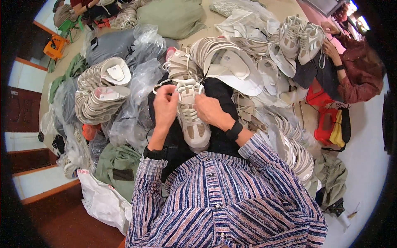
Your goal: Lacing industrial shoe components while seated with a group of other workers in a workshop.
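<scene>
The left hand pinches a white lace of the beige-and-white mesh sneaker on the lap; the right hand grips its upper edge. Stacked beige insoles lie just left, among clear plastic bags.

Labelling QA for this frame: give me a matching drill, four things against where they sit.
Things:
1. sneaker
2. orange box
3. white bag
4. red stool

Places:
A. lower left, on the floor
B. right, beside a co-worker
C. centre, held by left hand and right hand
D. top left, far edge

Pairs: 1-C, 2-D, 3-A, 4-B
</scene>
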`<move>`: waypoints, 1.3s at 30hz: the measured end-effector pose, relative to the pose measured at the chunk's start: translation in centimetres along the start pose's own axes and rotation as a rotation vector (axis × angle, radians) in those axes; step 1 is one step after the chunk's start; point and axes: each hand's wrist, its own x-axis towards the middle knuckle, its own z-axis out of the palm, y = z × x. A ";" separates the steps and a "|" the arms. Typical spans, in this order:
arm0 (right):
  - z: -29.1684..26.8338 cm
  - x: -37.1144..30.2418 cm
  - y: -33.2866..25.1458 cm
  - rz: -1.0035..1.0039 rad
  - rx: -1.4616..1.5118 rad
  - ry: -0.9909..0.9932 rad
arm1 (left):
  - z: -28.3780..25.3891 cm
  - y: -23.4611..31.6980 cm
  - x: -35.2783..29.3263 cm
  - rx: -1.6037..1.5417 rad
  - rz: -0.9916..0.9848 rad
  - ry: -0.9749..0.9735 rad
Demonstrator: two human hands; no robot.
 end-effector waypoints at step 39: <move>-1.8 -6.0 -1.8 -0.164 0.594 0.114 | 1.8 1.2 2.0 0.546 0.236 -0.817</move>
